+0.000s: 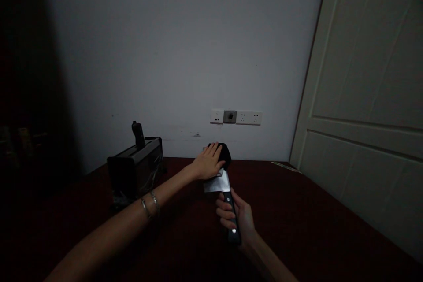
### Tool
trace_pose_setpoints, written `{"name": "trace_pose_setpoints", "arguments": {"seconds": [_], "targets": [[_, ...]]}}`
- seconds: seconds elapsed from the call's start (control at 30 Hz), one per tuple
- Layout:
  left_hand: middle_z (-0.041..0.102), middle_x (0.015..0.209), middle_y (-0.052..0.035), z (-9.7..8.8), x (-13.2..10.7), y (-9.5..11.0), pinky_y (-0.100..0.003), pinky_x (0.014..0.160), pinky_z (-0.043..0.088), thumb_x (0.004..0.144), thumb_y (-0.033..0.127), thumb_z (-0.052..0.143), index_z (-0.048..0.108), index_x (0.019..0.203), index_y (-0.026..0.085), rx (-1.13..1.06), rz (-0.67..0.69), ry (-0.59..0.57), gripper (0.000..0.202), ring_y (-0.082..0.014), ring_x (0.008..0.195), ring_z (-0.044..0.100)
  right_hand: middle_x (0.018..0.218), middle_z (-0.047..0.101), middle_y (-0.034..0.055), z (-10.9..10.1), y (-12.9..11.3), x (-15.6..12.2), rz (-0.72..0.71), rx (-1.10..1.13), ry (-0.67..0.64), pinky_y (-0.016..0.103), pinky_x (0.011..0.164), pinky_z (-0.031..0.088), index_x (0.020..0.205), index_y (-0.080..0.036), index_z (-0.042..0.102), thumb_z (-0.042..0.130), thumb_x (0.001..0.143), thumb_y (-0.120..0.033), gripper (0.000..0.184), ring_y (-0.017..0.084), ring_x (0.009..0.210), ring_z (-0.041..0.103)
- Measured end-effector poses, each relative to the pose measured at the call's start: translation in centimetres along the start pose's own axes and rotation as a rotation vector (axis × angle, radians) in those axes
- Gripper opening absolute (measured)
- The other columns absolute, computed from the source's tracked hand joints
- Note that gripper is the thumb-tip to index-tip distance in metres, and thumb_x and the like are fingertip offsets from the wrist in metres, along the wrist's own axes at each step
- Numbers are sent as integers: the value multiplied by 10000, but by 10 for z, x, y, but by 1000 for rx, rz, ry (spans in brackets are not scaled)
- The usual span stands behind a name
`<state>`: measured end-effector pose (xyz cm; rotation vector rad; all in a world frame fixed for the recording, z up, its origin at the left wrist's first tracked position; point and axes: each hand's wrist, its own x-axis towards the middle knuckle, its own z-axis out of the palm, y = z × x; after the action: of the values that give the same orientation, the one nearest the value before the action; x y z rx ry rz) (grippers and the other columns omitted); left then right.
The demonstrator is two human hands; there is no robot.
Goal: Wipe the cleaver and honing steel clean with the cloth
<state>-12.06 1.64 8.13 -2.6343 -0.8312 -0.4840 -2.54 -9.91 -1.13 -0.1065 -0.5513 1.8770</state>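
Note:
My right hand is closed round the black handle of a cleaver, whose broad steel blade points away from me over the dark red table. My left hand lies on top of a dark rounded object at the blade's far end, fingers stretched flat and pressed on it. What that dark object is I cannot make out in the dim light. A bracelet sits on my left wrist.
A dark knife block with one black handle sticking up stands at the left of the table. Wall sockets are on the grey wall behind. A white door closes the right side. The room is dim.

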Motion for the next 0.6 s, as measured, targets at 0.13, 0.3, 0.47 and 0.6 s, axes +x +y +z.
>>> {"name": "trace_pose_setpoints", "arguments": {"seconds": [0.13, 0.3, 0.47, 0.6], "targets": [[134, 1452, -179, -2, -13, 14, -386, 1070, 141, 902, 461, 207, 161, 1380, 56, 17, 122, 44, 628, -261, 1341, 96, 495, 366, -78, 1, -6, -2, -46, 4, 10, 88, 260, 173, 709, -100, 527, 611, 736, -317, 235, -2, 352, 234], [113, 1460, -159, -2, -20, 17, -372, 1074, 134, 905, 468, 184, 145, 1388, 82, 14, 153, 38, 620, -245, 1345, 80, 499, 360, -78, 3, -9, -3, -50, 3, -11, 87, 263, 175, 698, -101, 515, 595, 750, -314, 233, -2, 352, 245], [139, 1446, -192, -1, -8, -7, -391, 1072, 128, 913, 447, 137, 153, 1379, 34, 37, 26, 22, 623, -252, 1342, 94, 500, 344, -83, 3, -5, -3, -10, 5, -27, 90, 263, 171, 735, -98, 516, 586, 760, -307, 222, 3, 355, 248], [124, 1450, -189, 2, -27, 5, -376, 1075, 121, 908, 471, 138, 151, 1381, 48, 36, 140, 5, 635, -252, 1344, 68, 516, 324, -89, -1, -7, -3, -30, 8, -16, 84, 271, 171, 749, -102, 495, 557, 783, -323, 232, -3, 357, 235]]}}
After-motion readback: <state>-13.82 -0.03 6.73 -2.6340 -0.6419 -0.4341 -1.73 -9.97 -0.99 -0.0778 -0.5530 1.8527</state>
